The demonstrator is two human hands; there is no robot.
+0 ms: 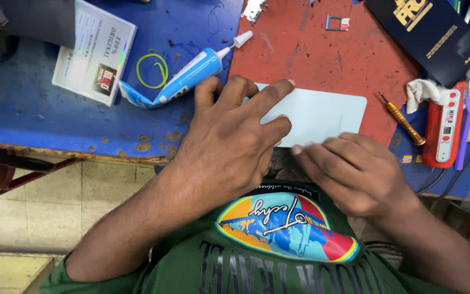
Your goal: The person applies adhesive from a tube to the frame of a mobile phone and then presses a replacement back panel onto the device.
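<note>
left hand: spread flat, fingers pressing the pale blue flat panel | right hand: fingers curled, pinching panel's near edge | panel: lay under both hands on red mat | blue glue tube: just beyond left hand | small screwdriver: beside right hand

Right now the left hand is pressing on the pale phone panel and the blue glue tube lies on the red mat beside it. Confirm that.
Not quite. The head view shows the left hand pressing on the pale phone panel, but the blue glue tube lies on the blue mat, with only its white nozzle tip reaching the red mat.
</note>
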